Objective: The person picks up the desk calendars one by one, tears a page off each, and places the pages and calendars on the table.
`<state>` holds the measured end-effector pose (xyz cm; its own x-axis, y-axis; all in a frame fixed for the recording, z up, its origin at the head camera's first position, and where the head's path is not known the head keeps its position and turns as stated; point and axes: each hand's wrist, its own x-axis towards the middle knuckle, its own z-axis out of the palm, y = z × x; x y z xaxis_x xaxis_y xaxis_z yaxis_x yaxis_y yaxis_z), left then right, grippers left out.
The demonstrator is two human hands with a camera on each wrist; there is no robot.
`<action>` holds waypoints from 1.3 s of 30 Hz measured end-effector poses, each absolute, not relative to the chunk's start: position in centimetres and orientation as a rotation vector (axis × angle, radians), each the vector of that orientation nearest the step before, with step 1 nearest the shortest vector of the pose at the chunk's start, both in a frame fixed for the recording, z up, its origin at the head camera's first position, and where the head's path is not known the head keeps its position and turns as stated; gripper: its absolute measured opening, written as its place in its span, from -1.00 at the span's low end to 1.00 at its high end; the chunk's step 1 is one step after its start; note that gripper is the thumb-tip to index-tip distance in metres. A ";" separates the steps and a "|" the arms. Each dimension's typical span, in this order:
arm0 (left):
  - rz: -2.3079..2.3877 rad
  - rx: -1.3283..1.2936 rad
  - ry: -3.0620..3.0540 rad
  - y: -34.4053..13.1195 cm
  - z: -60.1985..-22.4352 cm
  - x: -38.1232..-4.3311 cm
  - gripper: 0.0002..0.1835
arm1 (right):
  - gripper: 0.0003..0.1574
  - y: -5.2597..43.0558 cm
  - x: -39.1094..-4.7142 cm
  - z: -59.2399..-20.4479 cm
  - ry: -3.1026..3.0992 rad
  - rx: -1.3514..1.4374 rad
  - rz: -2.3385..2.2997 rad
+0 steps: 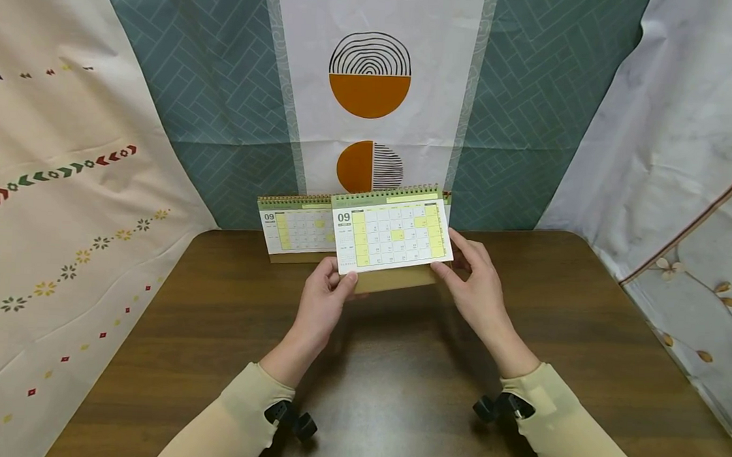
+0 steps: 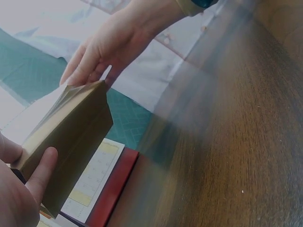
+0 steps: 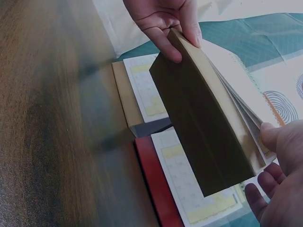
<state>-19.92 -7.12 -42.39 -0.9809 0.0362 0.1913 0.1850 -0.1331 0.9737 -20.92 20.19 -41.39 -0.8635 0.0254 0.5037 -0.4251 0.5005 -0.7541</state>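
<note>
Both hands hold a spiral-bound desk calendar (image 1: 396, 236) above the table, its page marked 09 facing the head camera. My left hand (image 1: 326, 295) grips the lower left corner, thumb in front; in the right wrist view its fingers reach under the brown cardboard base (image 3: 199, 127). At the lower right corner, the thumb of my right hand (image 1: 480, 281) presses the page edge, other fingers behind. Pages stand slightly apart from the base there. Behind, a similar calendar (image 1: 298, 232) with a brown base stands on the table. Another calendar (image 3: 189, 189) with a red base stands beside it, mostly hidden in the head view.
The dark wooden table (image 1: 384, 379) extends in front of the calendars and to both sides. A teal and white patterned cloth (image 1: 370, 126) hangs behind its back edge. Light cloths drape at the left (image 1: 66, 208) and right (image 1: 669, 167).
</note>
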 end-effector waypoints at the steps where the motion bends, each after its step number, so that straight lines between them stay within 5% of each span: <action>1: -2.278 -0.257 -1.999 -7.1 -42.4 -19.9 -0.84 | -0.06 20.2 -20.9 -41.4 -2.293 0.330 1.332; 39: -2.306 -0.300 -2.060 -6.4 -42.9 -19.6 -0.83 | -0.16 20.2 -20.8 -41.3 -2.188 0.323 1.372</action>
<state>-19.59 -6.41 -42.92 -0.9807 0.1018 0.1670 0.1545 -0.1202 0.9806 -20.84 20.17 -41.26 -0.8295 0.0769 0.5531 -0.4645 0.4550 -0.7598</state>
